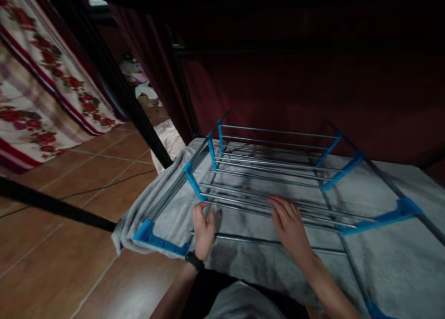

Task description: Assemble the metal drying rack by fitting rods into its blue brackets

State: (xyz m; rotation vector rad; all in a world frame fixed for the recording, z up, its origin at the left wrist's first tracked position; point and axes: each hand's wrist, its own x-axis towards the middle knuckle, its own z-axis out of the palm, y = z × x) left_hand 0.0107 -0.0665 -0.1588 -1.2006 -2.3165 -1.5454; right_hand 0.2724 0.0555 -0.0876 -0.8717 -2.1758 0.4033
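A metal drying rack (278, 170) with grey rods and blue plastic joints stands in front of me, with a grey towel (382, 263) spread flat over it. My left hand (203, 228) rests on the towel near the rack's front left, fingers curled and pinching the cloth by a rod. It wears a black watch at the wrist. My right hand (288, 224) lies flat on the towel and rods at the rack's middle, fingers stretched out.
The floor is brown tile (69, 245) with a thin cable across it. A black bed-frame post (114, 87) slants at the left. A flowered sheet (38, 92) hangs far left, and a dark red curtain (295, 87) hangs behind the rack.
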